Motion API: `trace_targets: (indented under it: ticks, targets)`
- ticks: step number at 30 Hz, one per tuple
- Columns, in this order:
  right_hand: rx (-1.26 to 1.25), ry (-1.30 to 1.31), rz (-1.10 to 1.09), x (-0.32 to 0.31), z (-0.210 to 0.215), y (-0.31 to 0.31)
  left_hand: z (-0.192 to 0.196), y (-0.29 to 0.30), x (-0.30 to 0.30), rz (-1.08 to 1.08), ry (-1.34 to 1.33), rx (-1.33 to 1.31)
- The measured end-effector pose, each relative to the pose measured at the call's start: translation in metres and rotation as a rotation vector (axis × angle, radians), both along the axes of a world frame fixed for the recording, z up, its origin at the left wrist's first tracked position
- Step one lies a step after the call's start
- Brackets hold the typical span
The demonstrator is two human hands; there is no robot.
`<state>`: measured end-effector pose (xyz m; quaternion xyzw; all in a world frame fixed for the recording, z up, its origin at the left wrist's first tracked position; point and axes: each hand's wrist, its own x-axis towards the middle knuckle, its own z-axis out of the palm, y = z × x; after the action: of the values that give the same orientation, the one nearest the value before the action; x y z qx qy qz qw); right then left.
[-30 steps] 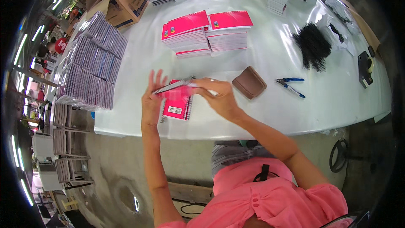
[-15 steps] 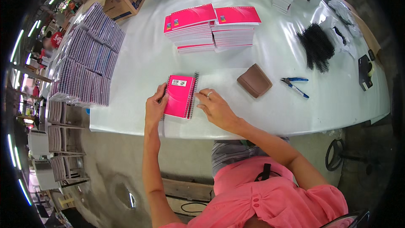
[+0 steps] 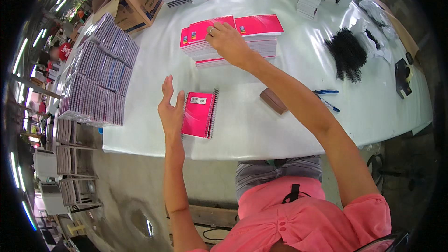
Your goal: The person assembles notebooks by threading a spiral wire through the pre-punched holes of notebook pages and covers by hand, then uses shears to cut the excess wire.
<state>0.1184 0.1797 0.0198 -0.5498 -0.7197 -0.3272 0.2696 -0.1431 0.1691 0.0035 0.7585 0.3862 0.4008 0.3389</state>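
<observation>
Two hands work apart: the right hand (image 3: 227, 42) rests on the far pink notebook stack (image 3: 205, 42), grip flat; the left hand (image 3: 171, 109), fingers spread, hovers beside a pink spiral notebook (image 3: 199, 114) near the desk (image 3: 261, 130) edge.

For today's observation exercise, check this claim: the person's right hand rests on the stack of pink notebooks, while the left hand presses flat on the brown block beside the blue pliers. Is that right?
Not quite. The right hand does rest on the stack of pink notebooks, but the left hand is raised and open beside the single pink spiral notebook, not on the brown block near the blue pliers. The head view shows this.
</observation>
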Motion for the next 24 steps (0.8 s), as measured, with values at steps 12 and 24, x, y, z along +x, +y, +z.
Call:
trace_targets:
  ticks: [12,24]
  targets:
    - [0.133,0.046,0.366,-0.028,0.000,-0.118,0.013,-0.008,0.034,-0.457,-0.745,-1.265]
    - [-0.703,1.625,0.223,-0.001,-0.079,-0.273,-0.054,-0.112,0.061,-0.783,-0.153,-0.481]
